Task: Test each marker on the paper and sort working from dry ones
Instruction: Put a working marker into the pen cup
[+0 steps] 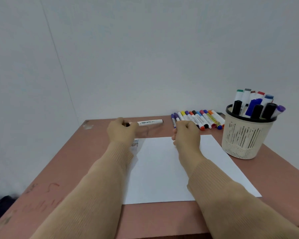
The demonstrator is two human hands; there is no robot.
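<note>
A white sheet of paper lies on the brown table, with small marks near its far left corner. My left hand is curled round the dark end of a white marker that lies level beyond the paper, pointing right. My right hand is curled over the paper's far edge, gripping a purple marker at the left end of a row of several coloured markers. A beige basket at the right holds several upright markers.
The table stands against a plain wall, with its left edge running diagonally and its near edge at the bottom. Scribbles mark the table's near left area. The basket sits close to the paper's far right corner.
</note>
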